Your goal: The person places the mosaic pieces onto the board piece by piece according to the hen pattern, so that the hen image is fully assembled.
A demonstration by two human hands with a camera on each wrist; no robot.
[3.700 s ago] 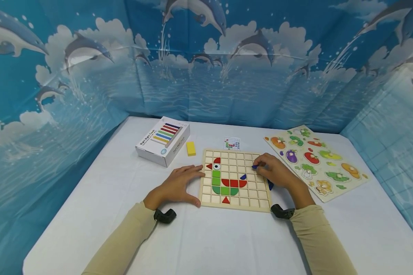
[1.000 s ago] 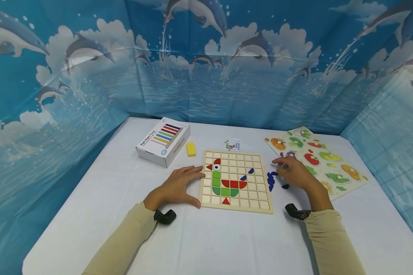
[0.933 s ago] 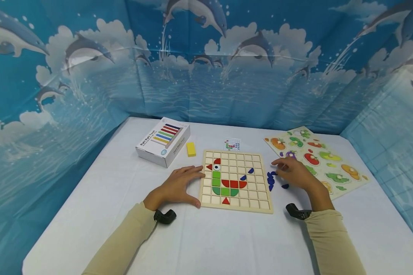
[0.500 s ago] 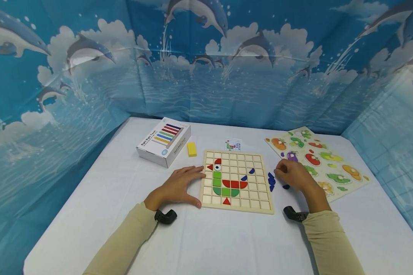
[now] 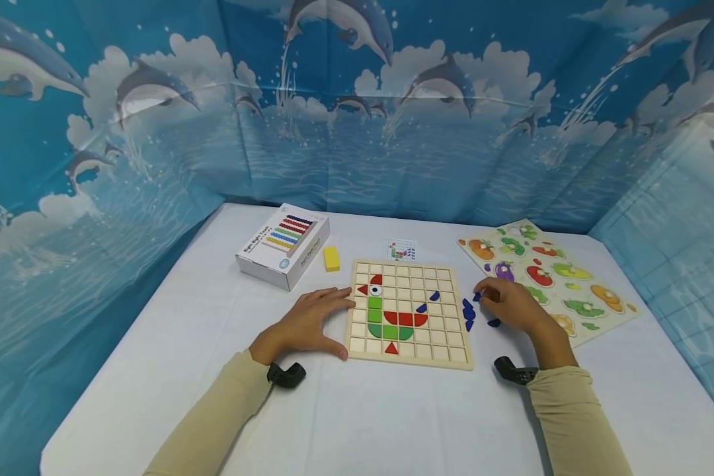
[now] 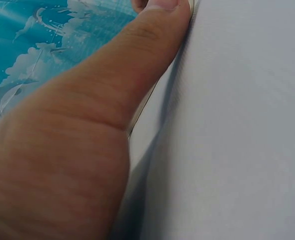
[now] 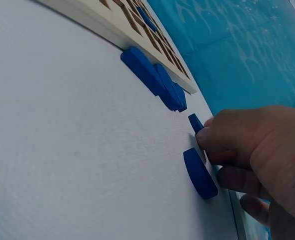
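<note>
My right hand (image 5: 508, 305) pinches a small blue wooden piece (image 7: 194, 121) between thumb and finger, just right of the wooden grid board (image 5: 410, 362). Another blue piece (image 7: 201, 175) lies on the table beneath that hand, and several blue pieces (image 5: 469, 314) line the board's right edge. On the board, green, red and blue shapes form a bird: a green square (image 5: 375, 302), a red square (image 5: 406, 318), a round eye piece (image 5: 375, 290) and two blue pieces at the tail. My left hand (image 5: 306, 322) rests with fingers and thumb spread at the board's left edge.
A small pattern card (image 5: 401, 250) with a bird picture lies behind the board. To the left stand a white box (image 5: 282, 246) and a yellow block (image 5: 331, 258). A vegetable puzzle board (image 5: 556, 281) lies to the right, partly behind my right hand. A dolphin-printed curtain (image 5: 357, 158) surrounds the table.
My right hand left the board for its right side, and a second blue tail piece now lies on the grid. Its fingers closed on another blue piece beside the board. My left hand stayed put.
</note>
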